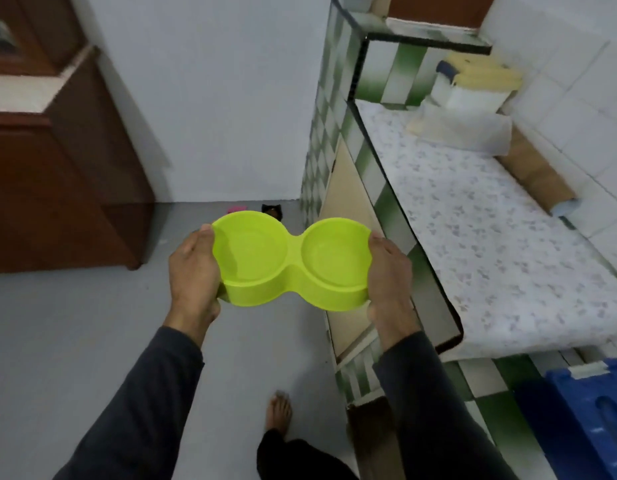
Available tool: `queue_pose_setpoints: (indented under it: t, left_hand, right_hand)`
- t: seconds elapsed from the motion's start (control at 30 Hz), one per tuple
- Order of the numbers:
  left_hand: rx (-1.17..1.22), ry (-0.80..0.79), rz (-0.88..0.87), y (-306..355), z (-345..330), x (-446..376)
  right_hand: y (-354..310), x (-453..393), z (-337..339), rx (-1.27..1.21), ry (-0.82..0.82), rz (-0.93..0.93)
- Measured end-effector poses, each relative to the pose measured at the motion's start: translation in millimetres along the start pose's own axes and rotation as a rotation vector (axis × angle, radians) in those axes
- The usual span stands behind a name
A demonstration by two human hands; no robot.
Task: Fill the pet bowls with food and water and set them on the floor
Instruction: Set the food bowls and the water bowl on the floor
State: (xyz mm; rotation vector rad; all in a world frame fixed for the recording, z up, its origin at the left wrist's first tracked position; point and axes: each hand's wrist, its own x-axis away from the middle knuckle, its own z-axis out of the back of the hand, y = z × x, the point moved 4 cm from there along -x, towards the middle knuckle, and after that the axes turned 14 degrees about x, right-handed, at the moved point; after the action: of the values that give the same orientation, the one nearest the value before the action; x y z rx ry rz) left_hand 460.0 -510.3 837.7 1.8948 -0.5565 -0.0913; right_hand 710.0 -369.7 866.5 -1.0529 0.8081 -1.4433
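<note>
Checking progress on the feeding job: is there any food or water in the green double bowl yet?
No. Both round wells of the green double bowl show only bare plastic, as the left hand and right hand hold its ends.

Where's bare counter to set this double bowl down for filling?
The counter is bare along its near and middle stretch, up to the dark front edge. The far end is crowded: a lidded container, a plastic bag, and cardboard along the tiled wall.
</note>
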Motion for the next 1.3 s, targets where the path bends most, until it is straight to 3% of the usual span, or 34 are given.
queue_pose_setpoints:
  t: [0.23,0.63,1.3]
  left_hand:
    - [0.036,0.120,-0.093,17,-15,-88]
    - [0.072,0.235,-0.104,12,-51,-217]
    - [0.046,0.278,-0.086,10,-68,-462]
  right_hand:
    - [-47,-76,-88,-0.030,-0.108,0.041]
    - [-101,-196,-204,-0.002,-0.220,0.091]
    - [-167,-343,-426,0.065,-0.308,0.071]
